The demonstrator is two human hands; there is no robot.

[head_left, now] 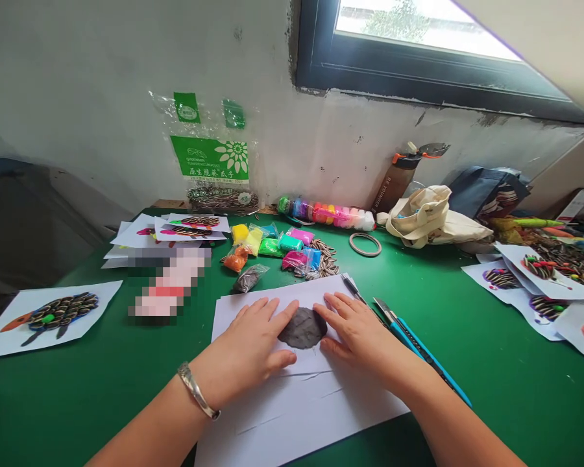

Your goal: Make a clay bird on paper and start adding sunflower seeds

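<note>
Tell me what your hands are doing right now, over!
Left hand open, flat, thumb on grey clay disc. Right hand open, flat, touching its right edge. Disc lies on white paper. Blue knives beside right wrist.

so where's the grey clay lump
Head view, centre: the grey clay lump lies on the white paper between the left hand and right hand.

I note: dark grey clay disc (302, 327) on white paper (292, 395); green surface (491, 363); striped black-and-white seeds (327, 256); clay packets (272, 246) in yellow, orange, green, pink.
</note>
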